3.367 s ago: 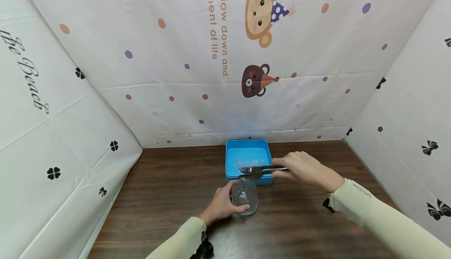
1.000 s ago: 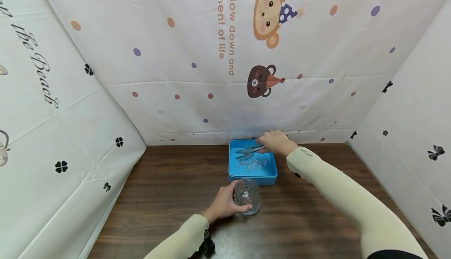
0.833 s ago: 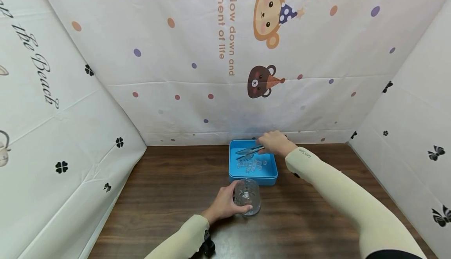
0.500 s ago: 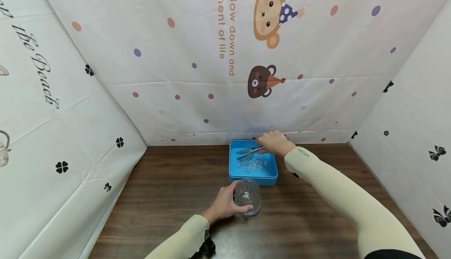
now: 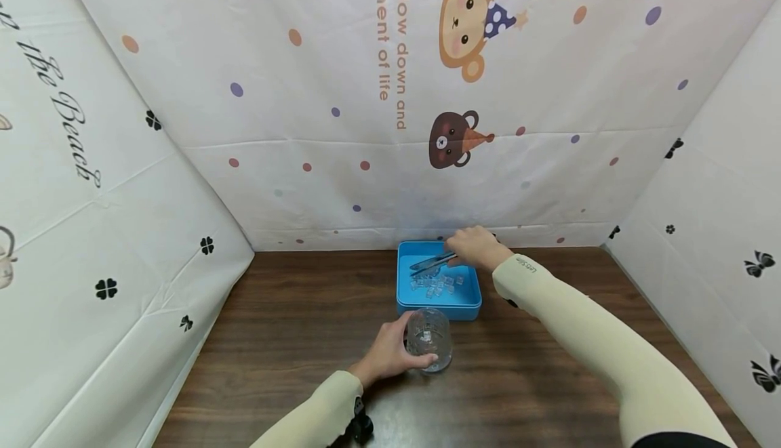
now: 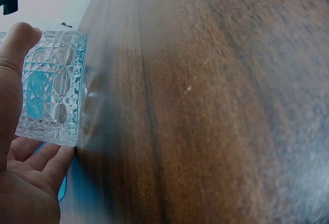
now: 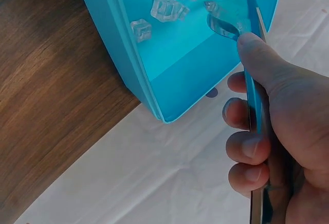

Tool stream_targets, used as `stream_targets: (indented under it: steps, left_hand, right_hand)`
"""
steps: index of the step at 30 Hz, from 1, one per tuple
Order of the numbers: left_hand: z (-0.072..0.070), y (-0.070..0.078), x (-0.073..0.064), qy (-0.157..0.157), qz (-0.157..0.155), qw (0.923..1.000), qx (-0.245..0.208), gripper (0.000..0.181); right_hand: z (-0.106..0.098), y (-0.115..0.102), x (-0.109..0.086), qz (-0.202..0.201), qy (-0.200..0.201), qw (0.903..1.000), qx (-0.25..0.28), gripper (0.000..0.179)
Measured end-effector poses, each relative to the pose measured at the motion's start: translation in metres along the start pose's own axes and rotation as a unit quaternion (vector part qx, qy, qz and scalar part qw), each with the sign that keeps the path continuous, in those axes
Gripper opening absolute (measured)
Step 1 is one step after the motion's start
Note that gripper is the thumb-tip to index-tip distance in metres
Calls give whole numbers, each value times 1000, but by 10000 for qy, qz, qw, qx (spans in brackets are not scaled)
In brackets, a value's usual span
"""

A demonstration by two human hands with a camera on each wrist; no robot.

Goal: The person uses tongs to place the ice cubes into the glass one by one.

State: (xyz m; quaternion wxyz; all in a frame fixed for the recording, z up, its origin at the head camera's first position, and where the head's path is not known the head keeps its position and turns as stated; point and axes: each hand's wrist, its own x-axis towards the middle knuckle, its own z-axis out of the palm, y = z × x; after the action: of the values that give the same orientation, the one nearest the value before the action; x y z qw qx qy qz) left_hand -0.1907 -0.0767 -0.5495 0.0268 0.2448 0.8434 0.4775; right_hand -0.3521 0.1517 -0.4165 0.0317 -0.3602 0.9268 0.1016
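In the head view my left hand grips a clear glass standing on the table, thumb on its near side. The left wrist view shows the cut-pattern wall of the glass between thumb and fingers. My right hand holds metal tongs over the far part of a blue box. Several clear cubes, resembling ice, lie on the box floor. Seen from the right wrist, the tongs' fork-like tip is down beside the cubes; whether a cube sits between the tips I cannot tell.
The dark wooden table runs back to a printed white cloth wall. More white cloth stands along the left and right sides. The box is just behind the glass, close to the back wall.
Earlier the tongs were above the glass; my right hand has since moved them back into the box. Lately the tongs' arms have drawn slightly closer together. My left hand keeps its grip on the glass.
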Motion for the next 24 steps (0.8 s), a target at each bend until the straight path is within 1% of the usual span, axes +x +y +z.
stream_targets:
  steps: [6,12,18,24]
  left_hand:
    - [0,0,0,3,10,10000,43,78]
    - [0,1,0,7,-44,9999,106,79]
    - [0,1,1,9,-31,10000,90,79]
    - [0,1,1,-22,-88,9999,93,79]
  right_hand:
    - [1,-2,0,0,32,9999,-140,33]
    - [3,-1,0,-6,-3,10000,-40,30]
    - [4,0,0,-22,-9,10000,15,31]
    - [4,0,-3,-82,54,9999,43,31]
